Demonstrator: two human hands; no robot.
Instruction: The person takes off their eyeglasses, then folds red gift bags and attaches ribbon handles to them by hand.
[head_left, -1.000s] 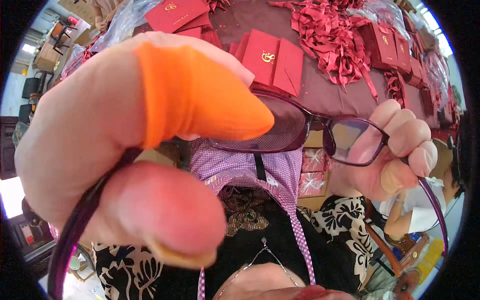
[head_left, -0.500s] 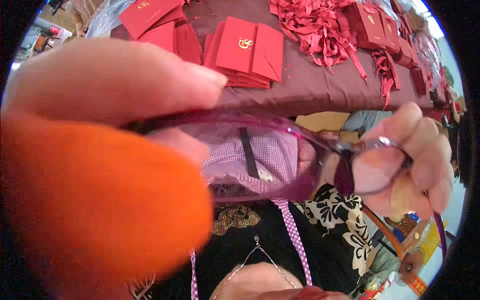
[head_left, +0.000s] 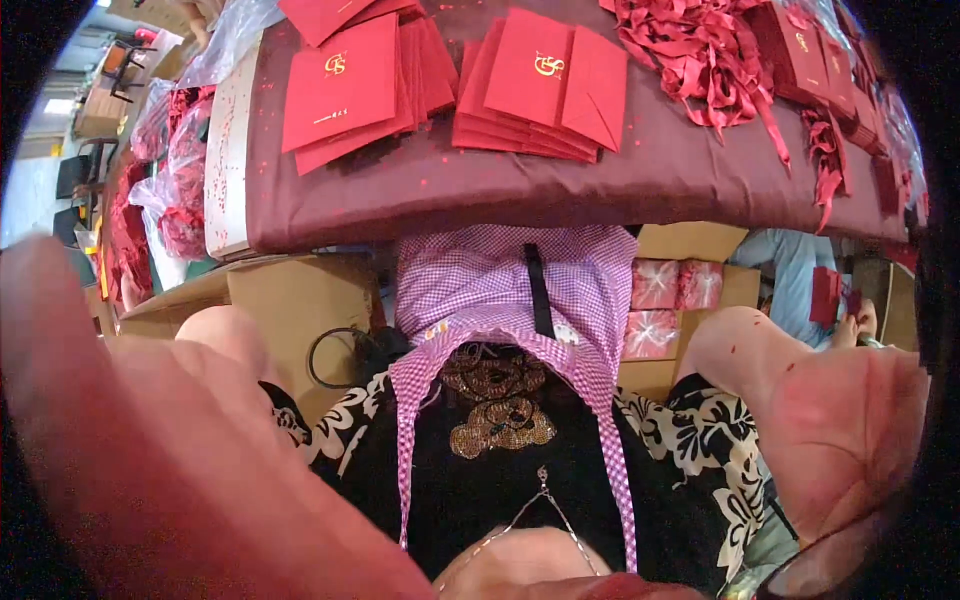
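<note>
Very close to the view, my left hand [head_left: 190,470] fills the lower left as a blurred shape, and its fingers cannot be made out. My right hand [head_left: 840,430] is raised at the right edge with part of the palm showing; its fingers are out of sight. A thin curved rim [head_left: 815,575] shows below the right palm, perhaps part of the purple glasses; most of it is hidden. Beyond the hands, a stack of red paper envelopes [head_left: 545,85] with gold print lies on the table, beside another red envelope stack [head_left: 345,90].
A brown cloth covers the table [head_left: 480,190]. Red ribbons [head_left: 700,60] and more red envelopes [head_left: 800,60] lie at the far right. Plastic bags [head_left: 180,190] of red items sit left. Under the table are a cardboard box [head_left: 300,300] and wrapped red packs [head_left: 655,335]. Another person's hand [head_left: 865,320] shows right.
The purple glasses held by both hands in front of the view have gone from there. My hands have moved apart to the sides and nearer. The orange fingertip cover is out of sight.
</note>
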